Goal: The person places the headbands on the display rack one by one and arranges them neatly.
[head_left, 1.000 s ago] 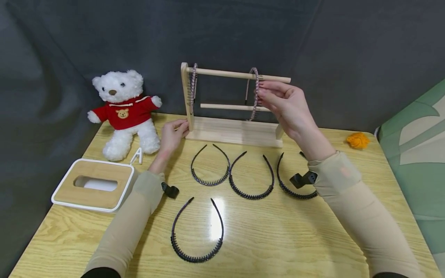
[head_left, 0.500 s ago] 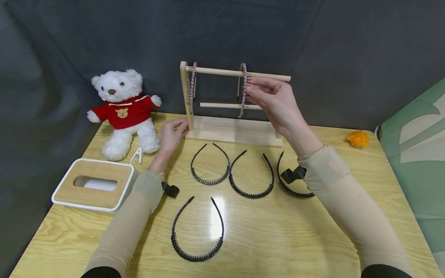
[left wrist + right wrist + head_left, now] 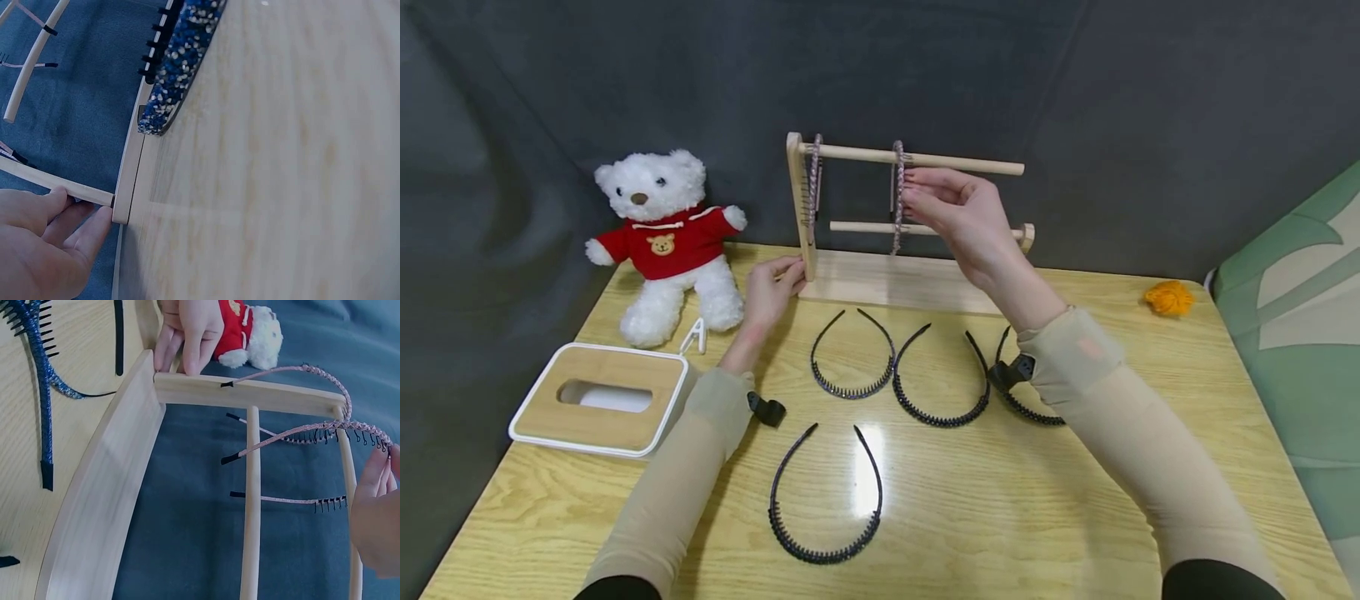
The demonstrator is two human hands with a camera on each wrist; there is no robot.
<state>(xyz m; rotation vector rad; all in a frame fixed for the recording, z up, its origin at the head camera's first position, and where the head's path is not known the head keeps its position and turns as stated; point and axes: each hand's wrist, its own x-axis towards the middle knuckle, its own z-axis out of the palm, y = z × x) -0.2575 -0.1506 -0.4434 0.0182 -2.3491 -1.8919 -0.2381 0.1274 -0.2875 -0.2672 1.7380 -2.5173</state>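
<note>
My left hand point(image 3: 767, 292) grips the lower end of the left upright of a light wooden rack point(image 3: 880, 279), with thumb and fingers around the wood in the left wrist view. My right hand point(image 3: 973, 221) pinches the side of a pink braided headband point(image 3: 300, 429) with small black teeth. This headband hangs over the rack's upper bar point(image 3: 970, 164), near its middle, and crosses the lower bar point(image 3: 857, 227). Another pink headband point(image 3: 813, 187) hangs close to the left upright. The right forearm hides part of the rack's right end.
Several dark toothed headbands lie on the table, one point(image 3: 823, 557) nearest me and one point(image 3: 943, 423) before the rack. At left are a white teddy bear point(image 3: 666, 250) in red, a tissue box point(image 3: 542, 400) and a white letter A point(image 3: 697, 336). Orange yarn point(image 3: 1169, 297) lies right.
My right hand has slid the pinched headband leftward along the upper bar, towards the other hanging one. The left hand stays on the upright.
</note>
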